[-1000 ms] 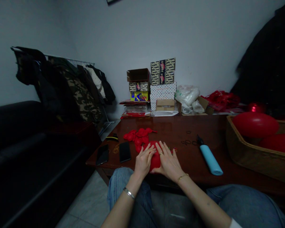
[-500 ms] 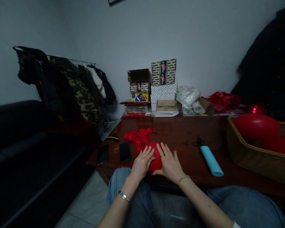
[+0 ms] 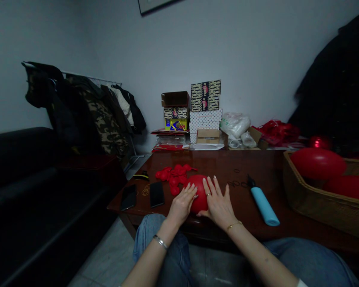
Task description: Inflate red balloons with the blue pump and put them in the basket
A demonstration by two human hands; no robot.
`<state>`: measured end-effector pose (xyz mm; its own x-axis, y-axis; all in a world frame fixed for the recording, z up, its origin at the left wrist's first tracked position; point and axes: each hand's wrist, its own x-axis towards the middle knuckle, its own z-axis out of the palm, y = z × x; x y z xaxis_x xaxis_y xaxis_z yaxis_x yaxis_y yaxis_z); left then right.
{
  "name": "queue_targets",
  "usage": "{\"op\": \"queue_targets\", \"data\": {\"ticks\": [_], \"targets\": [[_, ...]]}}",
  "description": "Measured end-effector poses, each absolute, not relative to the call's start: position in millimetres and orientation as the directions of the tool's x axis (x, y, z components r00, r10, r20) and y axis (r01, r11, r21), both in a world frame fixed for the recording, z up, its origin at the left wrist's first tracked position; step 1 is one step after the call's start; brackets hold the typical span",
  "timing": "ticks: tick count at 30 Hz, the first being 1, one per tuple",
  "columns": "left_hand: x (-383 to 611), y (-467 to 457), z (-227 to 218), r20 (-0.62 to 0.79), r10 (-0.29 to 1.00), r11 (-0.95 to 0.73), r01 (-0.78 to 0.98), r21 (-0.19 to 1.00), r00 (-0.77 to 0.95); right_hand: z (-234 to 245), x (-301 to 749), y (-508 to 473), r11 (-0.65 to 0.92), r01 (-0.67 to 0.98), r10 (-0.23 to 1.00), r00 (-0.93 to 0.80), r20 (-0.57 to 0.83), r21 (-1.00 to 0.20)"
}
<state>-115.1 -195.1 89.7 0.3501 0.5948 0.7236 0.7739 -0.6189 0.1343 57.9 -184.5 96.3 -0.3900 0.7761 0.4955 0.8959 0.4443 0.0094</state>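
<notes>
A small red inflated balloon (image 3: 199,193) rests on the near edge of the dark wooden table (image 3: 227,163). My left hand (image 3: 182,205) presses against its left side with the fingers laid flat. My right hand (image 3: 219,202) covers its right side, fingers stretched out and spread, a ring on one finger. Just behind the balloon lies a heap of flat red balloons (image 3: 173,174). A light blue hand pump (image 3: 263,203) lies to the right of my right hand.
Two dark phones (image 3: 157,194) and some rubber bands lie at the table's left end. A wicker basket (image 3: 317,199) with inflated red balloons (image 3: 317,163) stands at right. Stacked boxes (image 3: 205,109) and bags line the wall. A black sofa (image 3: 32,191) and a clothes rack are at left.
The camera tilted up slightly. My hands have shifted a little on the balloon, and the fingers of my right hand are spread wider than before.
</notes>
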Motion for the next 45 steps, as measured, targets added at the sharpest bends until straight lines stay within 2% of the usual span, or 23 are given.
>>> {"op": "queue_targets", "data": {"ticks": [8,17,33,45], "targets": [[-92.1,-185.0,104.8,0.741,0.535,-0.609,0.793,0.006,0.406,104.1,77.6,-179.9,0.382,0.922,0.737,-0.345,0.581,0.063],[-61.4,-168.7,116.6,0.776,0.442,-0.642,0.763,-0.076,0.450,115.5,105.7,-175.0,0.290,0.955,0.728,-0.260,0.635,0.058],[4.3,-140.4,139.3,0.784,0.354,-0.754,0.652,-0.084,0.511,137.7,170.3,-171.1,0.171,0.985,0.731,-0.151,0.666,0.035],[71.4,-121.3,147.1,0.806,0.257,-0.819,0.563,-0.112,0.534,149.1,233.4,-173.5,0.026,0.995,0.716,-0.086,0.693,0.096]]}}
